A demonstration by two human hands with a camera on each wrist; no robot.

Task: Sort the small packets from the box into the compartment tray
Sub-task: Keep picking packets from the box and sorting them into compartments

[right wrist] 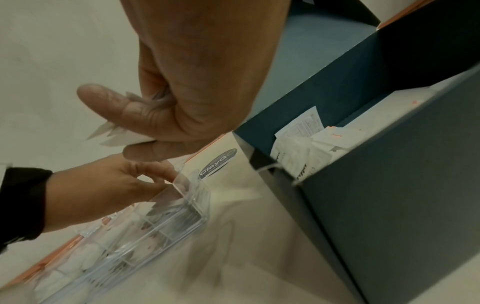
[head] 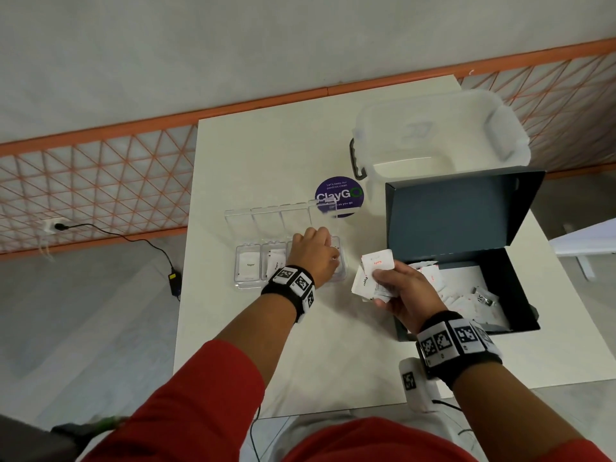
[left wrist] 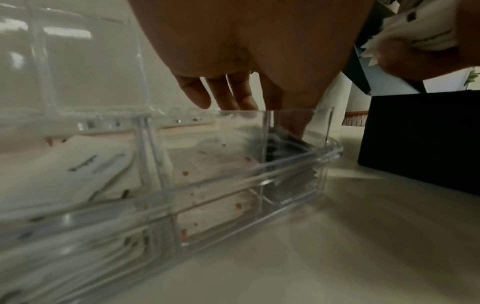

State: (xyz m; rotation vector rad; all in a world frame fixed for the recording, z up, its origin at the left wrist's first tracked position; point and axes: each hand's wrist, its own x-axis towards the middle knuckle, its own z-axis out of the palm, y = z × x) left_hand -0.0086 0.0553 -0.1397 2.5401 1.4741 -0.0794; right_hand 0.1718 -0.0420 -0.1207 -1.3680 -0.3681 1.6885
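Note:
The clear compartment tray (head: pixel 246 284) (left wrist: pixel 233 185) (right wrist: pixel 155 236) lies mid-table with its lid tipped back. White packets lie in its compartments, one marked "Sugar" (head: pixel 250 264). My left hand (head: pixel 316 251) (left wrist: pixel 259 107) (right wrist: pixel 166 176) hangs over the tray's right end, fingers pointing down into the rightmost compartment onto darker packets (left wrist: pixel 285 144). Whether they pinch one is hidden. My right hand (head: pixel 383 281) (right wrist: pixel 124 123) grips a fanned bunch of packets (head: pixel 373 265) (right wrist: pixel 116 137) between the tray and the dark open box (head: pixel 520 295) (right wrist: pixel 389 185). Several more packets (head: pixel 460 295) (right wrist: pixel 298 148) lie in the box.
A clear plastic bin (head: pixel 440 138) with a grey handle stands behind the box's raised lid. A purple round sticker (head: pixel 338 195) is on the table behind the tray. A white marker block (head: pixel 413 385) sits at the near edge. A cable and adapter (head: pixel 173 278) lie on the floor at left.

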